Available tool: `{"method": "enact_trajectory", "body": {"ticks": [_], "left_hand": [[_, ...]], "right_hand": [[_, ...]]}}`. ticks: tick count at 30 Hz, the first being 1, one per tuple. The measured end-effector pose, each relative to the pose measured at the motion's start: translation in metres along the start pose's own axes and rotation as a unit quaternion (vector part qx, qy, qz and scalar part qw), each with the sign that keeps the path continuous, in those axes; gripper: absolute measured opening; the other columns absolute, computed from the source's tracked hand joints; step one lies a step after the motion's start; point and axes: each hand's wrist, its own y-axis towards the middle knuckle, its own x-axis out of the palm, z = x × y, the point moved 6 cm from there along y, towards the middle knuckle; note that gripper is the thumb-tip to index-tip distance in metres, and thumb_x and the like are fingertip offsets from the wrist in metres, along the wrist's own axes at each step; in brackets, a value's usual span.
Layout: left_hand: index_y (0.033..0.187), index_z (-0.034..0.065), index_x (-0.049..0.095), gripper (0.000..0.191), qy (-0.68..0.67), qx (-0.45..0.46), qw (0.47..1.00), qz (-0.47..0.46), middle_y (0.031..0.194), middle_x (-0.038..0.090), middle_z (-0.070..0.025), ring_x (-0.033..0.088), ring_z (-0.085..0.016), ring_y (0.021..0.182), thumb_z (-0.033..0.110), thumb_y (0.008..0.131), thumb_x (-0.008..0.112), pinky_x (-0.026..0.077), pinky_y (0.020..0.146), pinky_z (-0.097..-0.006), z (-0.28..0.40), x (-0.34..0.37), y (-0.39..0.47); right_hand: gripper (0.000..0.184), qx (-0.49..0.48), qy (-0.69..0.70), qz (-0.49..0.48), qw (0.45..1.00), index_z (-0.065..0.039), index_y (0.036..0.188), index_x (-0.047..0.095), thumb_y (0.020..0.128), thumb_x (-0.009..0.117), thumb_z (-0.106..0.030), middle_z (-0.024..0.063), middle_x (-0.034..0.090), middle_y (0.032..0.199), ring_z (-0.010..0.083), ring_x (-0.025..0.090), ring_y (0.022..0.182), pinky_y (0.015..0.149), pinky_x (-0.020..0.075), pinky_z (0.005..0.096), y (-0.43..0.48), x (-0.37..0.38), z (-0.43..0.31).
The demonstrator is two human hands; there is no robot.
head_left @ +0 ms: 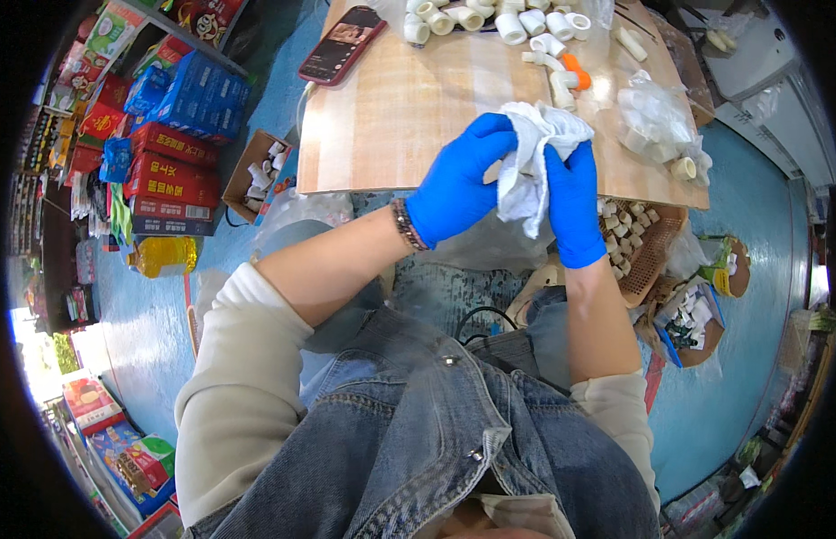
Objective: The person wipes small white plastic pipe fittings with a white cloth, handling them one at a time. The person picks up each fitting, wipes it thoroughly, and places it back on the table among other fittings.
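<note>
Both my hands wear blue gloves and grip a crumpled white cloth [536, 145] above the near edge of the wooden table [404, 128]. My left hand [461, 182] pinches its left side, and my right hand [574, 205] holds its right side. Whether anything lies inside the folds is hidden. Just beyond the cloth are white plastic pipe fittings, among them an elbow fitting [563, 87] beside an orange piece [577, 72]. More white pipe fittings [511, 28] are heaped at the table's far edge. To the right lies a clear plastic bag of fittings [653, 118].
A phone [342, 46] lies at the table's far left corner. Below the table's right edge is a brown plastic basket [653, 252] of fittings; at left, a cardboard box [246, 168] holds more. Another open box [711, 330] stands on the floor at right.
</note>
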Motion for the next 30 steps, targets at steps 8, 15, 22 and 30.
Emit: {"method": "enact_trajectory", "body": {"ticks": [8,15,22,30], "left_hand": [[0.1,0.002,0.054,0.032,-0.051,-0.084,0.995,-0.005,0.102,0.049,-0.0098,0.053,-0.022,0.092,0.008,0.071,0.066,0.044,0.079,-0.0288,-0.008,0.002,0.001],[0.103,0.0036,0.056,0.037,0.035,-0.025,0.999,-0.008,0.105,0.051,-0.0111,0.053,-0.027,0.098,0.006,0.069,0.067,0.043,0.082,-0.0305,0.002,-0.007,0.001],[0.102,0.004,0.057,0.037,0.048,0.014,0.999,-0.022,0.105,0.052,-0.0115,0.052,-0.027,0.098,0.006,0.067,0.068,0.043,0.083,-0.0322,0.011,0.003,-0.002],[0.111,0.0024,0.051,0.041,-0.139,-0.098,0.985,0.032,0.106,0.055,-0.0069,0.053,-0.019,0.099,0.006,0.073,0.065,0.043,0.085,-0.0297,-0.014,-0.009,0.001]], "right_hand": [[0.033,0.07,0.165,-0.013,0.984,-0.001,0.118,0.045,0.09,0.045,-0.018,0.009,0.053,0.109,0.0154,0.052,0.097,0.082,0.0438,0.0261,0.001,0.008,0.012],[0.033,0.024,0.065,-0.006,0.998,-0.001,0.118,0.044,0.088,0.048,-0.014,0.0086,0.051,0.111,0.0152,0.05,0.1,0.085,0.041,0.0264,-0.004,0.008,0.0],[0.033,0.086,0.176,0.005,0.981,-0.001,0.118,0.044,0.09,0.043,-0.018,0.0099,0.051,0.112,0.0172,0.05,0.102,0.085,0.0418,0.0282,-0.001,0.005,0.005],[0.042,0.051,0.063,-0.041,0.996,0.002,0.12,0.042,0.083,0.055,-0.01,0.0094,0.052,0.112,0.0161,0.049,0.102,0.087,0.0401,0.0274,-0.01,0.013,-0.015]]}}
